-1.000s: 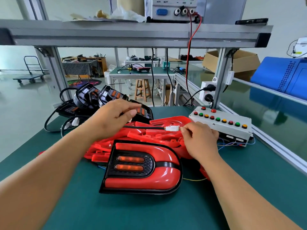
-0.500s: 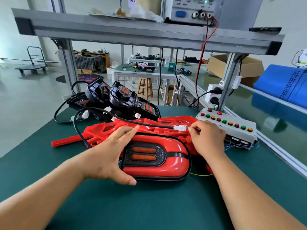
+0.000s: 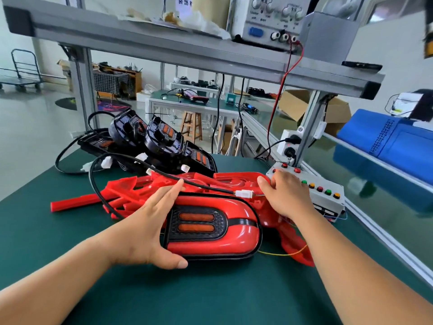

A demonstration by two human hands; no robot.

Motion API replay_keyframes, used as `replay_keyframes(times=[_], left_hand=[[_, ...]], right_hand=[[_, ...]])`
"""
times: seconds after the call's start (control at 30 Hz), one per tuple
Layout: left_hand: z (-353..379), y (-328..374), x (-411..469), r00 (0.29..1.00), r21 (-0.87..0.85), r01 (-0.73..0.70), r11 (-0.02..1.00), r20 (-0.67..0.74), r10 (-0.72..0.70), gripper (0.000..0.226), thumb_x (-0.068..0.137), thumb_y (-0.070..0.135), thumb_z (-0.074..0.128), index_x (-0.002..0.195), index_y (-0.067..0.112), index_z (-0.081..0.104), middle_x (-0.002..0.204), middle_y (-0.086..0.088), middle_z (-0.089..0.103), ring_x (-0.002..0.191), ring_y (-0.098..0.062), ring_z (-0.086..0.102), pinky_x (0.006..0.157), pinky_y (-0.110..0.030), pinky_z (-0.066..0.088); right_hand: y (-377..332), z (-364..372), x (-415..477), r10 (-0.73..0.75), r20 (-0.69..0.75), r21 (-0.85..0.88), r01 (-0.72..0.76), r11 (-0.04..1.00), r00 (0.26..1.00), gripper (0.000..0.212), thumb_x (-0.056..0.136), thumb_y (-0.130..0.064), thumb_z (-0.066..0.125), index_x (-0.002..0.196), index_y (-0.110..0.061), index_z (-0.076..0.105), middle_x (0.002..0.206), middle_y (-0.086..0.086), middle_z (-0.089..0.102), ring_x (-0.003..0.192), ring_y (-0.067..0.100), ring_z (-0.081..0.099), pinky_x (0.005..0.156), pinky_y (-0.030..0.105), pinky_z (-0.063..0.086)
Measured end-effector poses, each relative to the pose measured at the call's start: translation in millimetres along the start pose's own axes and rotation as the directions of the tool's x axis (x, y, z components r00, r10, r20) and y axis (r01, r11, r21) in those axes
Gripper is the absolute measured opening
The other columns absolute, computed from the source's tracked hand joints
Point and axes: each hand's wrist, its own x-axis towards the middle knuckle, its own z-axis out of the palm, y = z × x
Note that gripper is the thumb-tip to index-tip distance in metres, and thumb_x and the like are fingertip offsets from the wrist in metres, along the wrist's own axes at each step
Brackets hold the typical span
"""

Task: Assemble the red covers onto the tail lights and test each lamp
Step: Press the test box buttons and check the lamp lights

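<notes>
An assembled tail light (image 3: 234,233), with a red cover and a black centre holding two orange lenses, lies on the green mat. My left hand (image 3: 150,228) grips its left end, thumb at the front edge and fingers reaching over the back. The lamp's black cable (image 3: 98,184) loops left and ends in a white connector (image 3: 243,194) joined to thin wires. Just right of the connector, my right hand (image 3: 285,195) rests its fingers on the near-left end of the grey test box (image 3: 328,200) with coloured buttons. Loose red covers (image 3: 131,191) are piled behind the lamp.
Several black tail light bases (image 3: 164,141) with cables sit at the back left. A power supply (image 3: 269,19) stands on the aluminium shelf (image 3: 164,48) overhead, with red and black leads dropping down. A blue mat (image 3: 386,141) lies on the right bench.
My left hand left the cable and came down onto the lamp's left end. My right hand let go of the connector and moved up onto the test box.
</notes>
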Motion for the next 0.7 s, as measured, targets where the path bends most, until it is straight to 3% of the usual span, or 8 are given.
replay_keyframes(times=[0.07,0.1,0.2,0.37,0.5,0.7], left_hand=[[1,-1,0,1.0,-0.009,0.001,1.0,-0.014,-0.001,0.136,0.048,0.074,0.077,0.14,0.052,-0.021,0.142,0.041,-0.009,0.133,0.022,-0.006,0.104,0.0,0.004],[1,0,-1,1.0,-0.008,-0.005,1.0,-0.015,0.005,0.132,0.048,0.074,0.077,0.138,0.055,-0.019,0.143,0.04,-0.008,0.134,0.021,-0.004,0.104,0.001,0.004],[0,1,-2,1.0,-0.005,-0.026,1.0,-0.011,0.026,0.123,0.05,0.072,0.076,0.132,0.06,-0.014,0.14,0.043,-0.012,0.13,0.025,-0.005,0.098,0.007,0.002],[0,0,-2,0.999,0.006,-0.037,0.999,-0.013,0.037,0.12,0.05,0.074,0.074,0.13,0.064,-0.015,0.139,0.042,-0.011,0.13,0.024,-0.005,0.097,0.008,0.002],[0,-2,-2,0.999,0.011,-0.031,0.999,-0.026,0.032,0.121,0.048,0.078,0.073,0.129,0.067,-0.016,0.143,0.039,-0.007,0.135,0.019,-0.002,0.103,0.002,0.006],[1,-3,-1,0.999,0.019,-0.033,0.999,-0.042,0.034,0.123,0.047,0.082,0.071,0.133,0.065,-0.014,0.146,0.036,-0.003,0.139,0.013,0.001,0.11,-0.012,0.013]], right_hand=[[2,1,10,0.025,0.15,-0.05,-0.018,0.999,0.988,0.065,0.093,-0.069,0.018,0.109,-0.017,0.054,0.156,0.001,0.032,0.145,0.024,0.024,0.111,0.05,0.022],[2,1,13,0.033,0.185,-0.068,-0.021,0.997,0.982,0.077,0.091,-0.073,0.013,0.123,-0.014,0.052,0.162,-0.001,0.019,0.148,0.023,0.016,0.114,0.05,0.016],[2,2,20,0.063,0.214,-0.086,-0.045,0.995,0.975,0.095,0.082,-0.081,0.004,0.134,-0.015,0.048,0.164,-0.002,0.011,0.146,0.025,0.012,0.113,0.05,0.014],[0,5,27,0.078,0.23,-0.156,-0.042,0.987,0.97,0.105,0.078,-0.084,-0.004,0.144,-0.016,0.042,0.164,-0.001,0.014,0.145,0.027,0.014,0.111,0.047,0.017],[1,5,33,0.068,0.214,-0.282,-0.005,0.959,0.974,0.121,0.066,-0.086,-0.017,0.15,-0.014,0.032,0.16,0.004,0.025,0.147,0.028,0.013,0.114,0.046,0.015],[-1,8,35,0.08,0.233,-0.33,0.002,0.944,0.969,0.127,0.06,-0.086,-0.022,0.154,-0.014,0.025,0.162,0.007,0.021,0.149,0.027,0.008,0.117,0.048,0.009]])
